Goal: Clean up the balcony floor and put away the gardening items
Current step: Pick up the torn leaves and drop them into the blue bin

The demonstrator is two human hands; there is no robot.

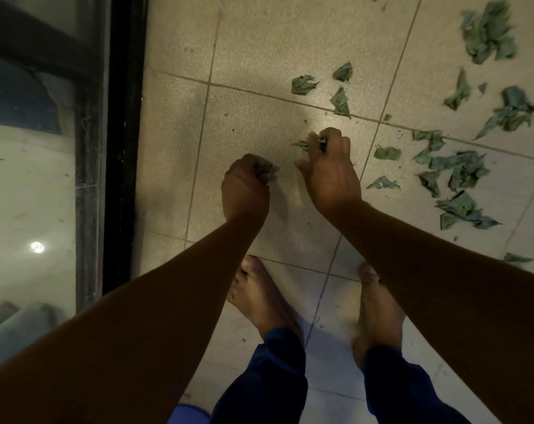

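Note:
Both my hands reach down to the tiled balcony floor (259,56). My left hand (245,185) is curled into a fist around a small bunch of dry green leaves (267,170) that pokes out by the fingers. My right hand (328,169) pinches a leaf (302,144) at its fingertips, just above the floor. Several loose green leaves (455,169) lie scattered on the tiles to the right of my right hand, with a bigger heap (486,32) at the far upper right.
A black door frame (123,142) with glass panes (30,194) runs along the left side. My bare feet (259,298) stand on the tiles below my hands. Small crumbs of leaf dot the floor.

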